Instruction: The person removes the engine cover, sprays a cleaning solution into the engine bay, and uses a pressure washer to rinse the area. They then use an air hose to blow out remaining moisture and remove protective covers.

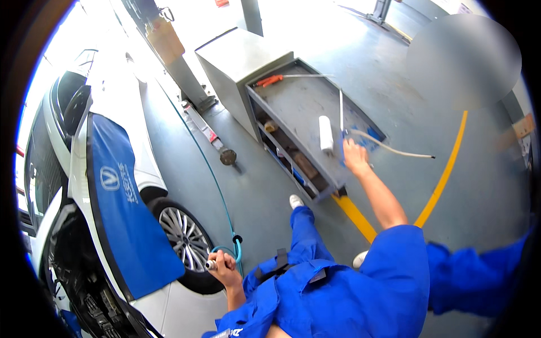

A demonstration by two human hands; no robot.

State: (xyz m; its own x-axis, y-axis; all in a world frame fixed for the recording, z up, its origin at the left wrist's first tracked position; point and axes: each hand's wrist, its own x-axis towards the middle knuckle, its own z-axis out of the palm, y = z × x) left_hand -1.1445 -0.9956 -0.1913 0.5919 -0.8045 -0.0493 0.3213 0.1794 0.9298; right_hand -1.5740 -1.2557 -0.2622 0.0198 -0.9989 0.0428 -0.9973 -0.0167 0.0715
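My left hand (226,269) is closed round the end of a teal air hose (209,169), with its metal coupling (211,264) sticking out past the fingers. The hose loops beside the car's front wheel and runs away across the floor. Over the near right part of a grey tool cart (276,121), my right hand (356,156) grips a blue-handled spray gun (342,147). A thin straight tube (341,107) points away from it, and a pale flexible hose (394,149) bends off to the right. My fingers partly hide the gun's body. Just left of it, a white spray can (326,134) is on the tray.
An orange-handled blow gun (269,80) lies at the tray's far end. A grey cabinet (231,56) adjoins the cart. A white car (160,304) with a blue fender cover (127,225) stands at left, near a lift arm (200,124). Another person's blue clothing (479,276) is at right.
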